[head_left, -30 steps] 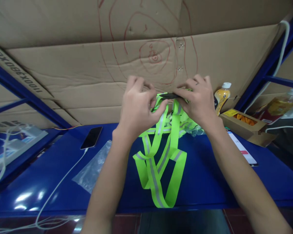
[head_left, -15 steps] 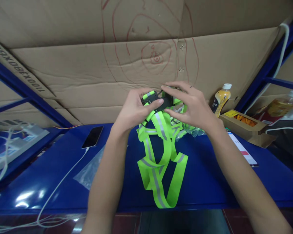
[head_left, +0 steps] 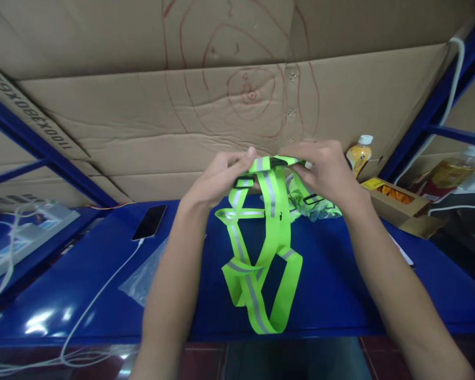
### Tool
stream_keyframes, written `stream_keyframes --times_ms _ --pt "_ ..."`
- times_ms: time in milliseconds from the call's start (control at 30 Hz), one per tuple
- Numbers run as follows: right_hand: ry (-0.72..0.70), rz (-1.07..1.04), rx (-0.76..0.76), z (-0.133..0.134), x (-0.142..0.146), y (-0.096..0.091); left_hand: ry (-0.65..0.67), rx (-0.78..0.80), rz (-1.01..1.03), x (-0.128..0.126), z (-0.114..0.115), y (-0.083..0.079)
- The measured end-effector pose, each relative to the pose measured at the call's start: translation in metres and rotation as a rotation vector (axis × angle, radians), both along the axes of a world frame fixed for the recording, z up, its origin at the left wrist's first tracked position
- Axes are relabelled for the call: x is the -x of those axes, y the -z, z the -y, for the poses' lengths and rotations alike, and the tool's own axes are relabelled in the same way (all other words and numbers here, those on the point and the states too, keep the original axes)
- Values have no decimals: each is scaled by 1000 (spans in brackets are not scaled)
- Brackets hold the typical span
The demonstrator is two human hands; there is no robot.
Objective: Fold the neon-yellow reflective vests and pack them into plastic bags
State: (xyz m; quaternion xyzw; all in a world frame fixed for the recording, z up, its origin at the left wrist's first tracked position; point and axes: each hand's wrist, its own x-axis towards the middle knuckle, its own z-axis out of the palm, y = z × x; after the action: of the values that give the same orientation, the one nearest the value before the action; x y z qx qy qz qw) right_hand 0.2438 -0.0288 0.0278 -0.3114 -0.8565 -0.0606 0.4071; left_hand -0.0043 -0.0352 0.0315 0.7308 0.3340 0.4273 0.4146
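A neon green reflective strap vest (head_left: pixel 267 248) with grey stripes hangs from both hands above the blue table (head_left: pixel 83 274); its lower loops rest near the table's front edge. My left hand (head_left: pixel 217 179) pinches the top strap beside a black buckle. My right hand (head_left: pixel 326 171) grips the same top strap from the right, fingers curled over it. More green straps in clear plastic (head_left: pixel 316 206) lie behind, under my right hand.
A black phone (head_left: pixel 149 222) with a white cable lies at the left, a clear plastic bag (head_left: pixel 142 277) beside it. An orange drink bottle (head_left: pixel 357 155) and an open cardboard box (head_left: pixel 399 200) stand at the right. Cardboard sheets form the back wall.
Both hands have shifted from working the black buckle to holding the top strap stretched between them. The vest now hangs a little flatter and wider.
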Motion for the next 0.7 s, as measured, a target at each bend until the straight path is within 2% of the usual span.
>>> stream_keyframes --times_ms 67,167,267,367,500,567,700 --pt "-14 30 -2 2 6 0 -22 44 84 2 -1 -1" --pt "-66 114 83 4 9 -2 -51 9 109 5 -5 0" --pt "-129 106 195 2 0 -3 -76 -86 81 10 -11 5" --pt "-166 31 298 -1 -12 -5 -37 -209 32 11 -13 7" --pt "-182 119 444 -3 -19 -7 -9 -344 -38 5 -9 7" --pt "-174 133 465 -5 -17 -6 -20 -358 -94 2 -8 6" --pt "-161 136 411 -9 -14 -2 3 -293 -252 1 -8 7"
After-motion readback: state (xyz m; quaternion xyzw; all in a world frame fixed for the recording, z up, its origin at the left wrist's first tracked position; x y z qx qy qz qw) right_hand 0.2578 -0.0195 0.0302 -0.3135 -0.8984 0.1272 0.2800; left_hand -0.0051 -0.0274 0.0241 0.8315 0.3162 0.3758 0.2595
